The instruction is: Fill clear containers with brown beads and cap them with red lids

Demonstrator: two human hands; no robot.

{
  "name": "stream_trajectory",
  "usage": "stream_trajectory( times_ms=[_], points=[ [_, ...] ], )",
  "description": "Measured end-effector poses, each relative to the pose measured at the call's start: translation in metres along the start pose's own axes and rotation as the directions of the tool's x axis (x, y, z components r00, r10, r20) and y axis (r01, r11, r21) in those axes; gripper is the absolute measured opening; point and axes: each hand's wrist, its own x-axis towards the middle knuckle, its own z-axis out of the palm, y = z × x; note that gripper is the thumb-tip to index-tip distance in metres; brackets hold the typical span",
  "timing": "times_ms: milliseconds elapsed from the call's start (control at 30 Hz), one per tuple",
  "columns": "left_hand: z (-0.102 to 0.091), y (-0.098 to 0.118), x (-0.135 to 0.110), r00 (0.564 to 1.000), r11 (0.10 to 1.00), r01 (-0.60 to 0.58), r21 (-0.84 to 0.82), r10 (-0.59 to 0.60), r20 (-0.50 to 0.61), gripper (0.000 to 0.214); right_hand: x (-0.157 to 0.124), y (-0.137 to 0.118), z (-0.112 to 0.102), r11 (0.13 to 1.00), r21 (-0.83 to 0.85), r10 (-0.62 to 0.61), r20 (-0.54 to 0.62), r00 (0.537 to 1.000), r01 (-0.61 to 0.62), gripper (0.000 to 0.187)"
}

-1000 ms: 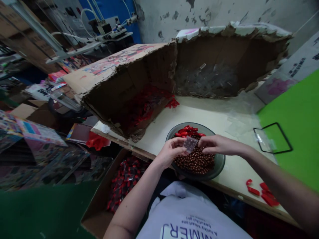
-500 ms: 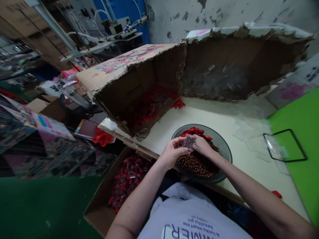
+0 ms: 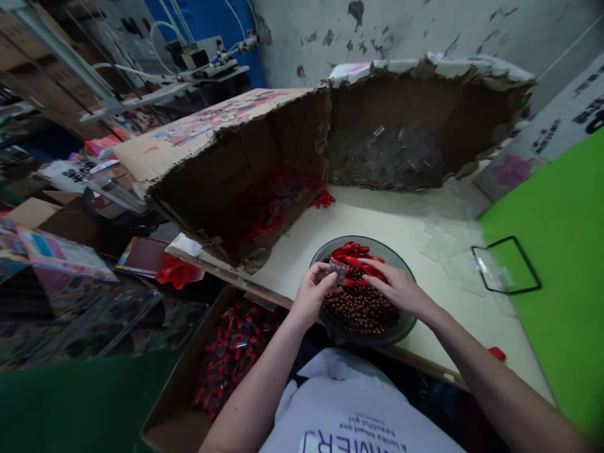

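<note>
A dark round bowl (image 3: 409, 318) at the table's near edge holds many small brown beads (image 3: 361, 308) and several red plastic pieces (image 3: 352, 255). My left hand (image 3: 314, 292) pinches a small clear plastic tray (image 3: 338, 270) at the bowl's left rim. My right hand (image 3: 399, 286) lies over the bowl with its fingertips on the red pieces, fingers curled; I cannot see whether it grips one.
Two torn cardboard boxes stand on their sides at the back: the left box (image 3: 226, 157) with red pieces, the right box (image 3: 425, 119) with clear plastic parts. A box of filled packs (image 3: 231, 358) sits below the table. A green board (image 3: 552, 251) lies at right.
My right hand let go of the clear tray and moved onto the red pieces in the bowl. My left hand lowered the tray toward the bowl's left rim.
</note>
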Motion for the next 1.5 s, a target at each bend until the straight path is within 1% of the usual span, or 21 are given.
stream_trajectory(
  times_ms=[100, 200, 300, 367, 433, 500, 567, 633, 733, 867, 967, 1033, 1100, 1233, 1300, 1367, 1433, 1500],
  points=[
    [0.008, -0.01, -0.002, 0.999, 0.998, 0.021, 0.058, -0.024, 0.043, 0.032, -0.007, -0.009, -0.004, 0.998, -0.059, -0.041, -0.086, 0.995, 0.036, 0.043],
    [0.019, -0.019, -0.005, 0.995, 0.995, 0.055, 0.082, -0.062, 0.082, 0.031, -0.012, -0.015, 0.003, 0.987, -0.133, -0.115, -0.149, 0.982, 0.096, 0.044],
    [0.027, -0.025, -0.007, 0.994, 0.995, 0.074, 0.074, -0.079, 0.076, 0.031, -0.016, -0.021, 0.01, 0.977, -0.142, -0.179, -0.146, 0.973, 0.159, 0.05],
    [0.028, -0.027, -0.007, 0.994, 0.995, 0.073, 0.071, -0.078, 0.07, 0.033, -0.02, -0.025, 0.01, 0.975, -0.103, -0.211, -0.129, 0.969, 0.198, 0.057],
    [0.027, -0.028, -0.007, 0.995, 0.995, 0.065, 0.077, -0.071, 0.07, 0.034, -0.023, -0.029, 0.007, 0.976, -0.038, -0.216, -0.095, 0.972, 0.213, 0.06],
    [0.025, -0.027, -0.008, 0.995, 0.994, 0.061, 0.088, -0.068, 0.079, 0.035, -0.026, -0.031, 0.004, 0.98, 0.033, -0.195, -0.057, 0.979, 0.197, 0.057],
    [0.025, -0.026, -0.008, 0.993, 0.993, 0.062, 0.102, -0.072, 0.096, 0.035, -0.028, -0.031, 0.003, 0.982, 0.098, -0.156, -0.044, 0.987, 0.16, 0.051],
    [0.027, -0.025, -0.01, 0.99, 0.991, 0.057, 0.121, -0.071, 0.118, 0.035, -0.028, -0.031, 0.007, 0.982, 0.143, -0.115, -0.082, 0.99, 0.125, 0.047],
    [0.033, -0.026, -0.012, 0.991, 0.988, 0.024, 0.152, -0.044, 0.126, 0.032, -0.028, -0.031, 0.018, 0.978, 0.18, -0.071, -0.175, 0.982, 0.103, 0.045],
    [0.042, -0.03, -0.016, 0.998, 0.99, -0.002, 0.139, -0.006, 0.059, 0.029, -0.031, -0.036, 0.028, 0.978, 0.188, -0.034, -0.283, 0.959, 0.091, 0.045],
    [0.046, -0.033, -0.019, 0.999, 0.998, 0.021, 0.059, -0.023, 0.033, 0.028, -0.037, -0.041, 0.03, 0.978, 0.189, -0.037, -0.274, 0.961, 0.091, 0.047],
    [0.047, -0.032, -0.021, 0.998, 0.999, 0.049, 0.008, -0.049, 0.042, 0.027, -0.041, -0.043, 0.03, 0.979, 0.183, -0.041, -0.269, 0.962, 0.093, 0.048],
    [0.048, -0.03, -0.023, 0.995, 0.997, 0.073, -0.021, -0.072, 0.064, 0.028, -0.044, -0.045, 0.029, 0.973, 0.214, -0.028, -0.277, 0.96, 0.09, 0.048],
    [0.047, -0.023, -0.024, 0.992, 0.997, 0.079, -0.019, -0.076, 0.101, 0.03, -0.047, -0.047, 0.021, 0.926, 0.371, 0.02, -0.237, 0.971, 0.072, 0.045],
    [0.047, -0.021, -0.023, 0.992, 0.998, 0.064, 0.009, -0.065, 0.108, 0.029, -0.048, -0.047, 0.016, 0.907, 0.415, 0.013, -0.195, 0.981, 0.071, 0.045],
    [0.049, -0.02, -0.021, 0.993, 0.998, 0.056, 0.033, -0.059, 0.102, 0.029, -0.049, -0.047, 0.014, 0.897, 0.436, 0.013, -0.179, 0.984, 0.068, 0.044],
    [0.051, -0.02, -0.02, 0.995, 0.998, 0.057, 0.033, -0.06, 0.085, 0.03, -0.049, -0.048, 0.017, 0.886, 0.46, 0.046, -0.215, 0.975, 0.06, 0.044],
    [0.055, -0.021, -0.019, 0.996, 0.998, 0.062, 0.013, -0.063, 0.063, 0.031, -0.049, -0.049, 0.024, 0.875, 0.48, 0.093, -0.293, 0.951, 0.062, 0.043]
  ],
)
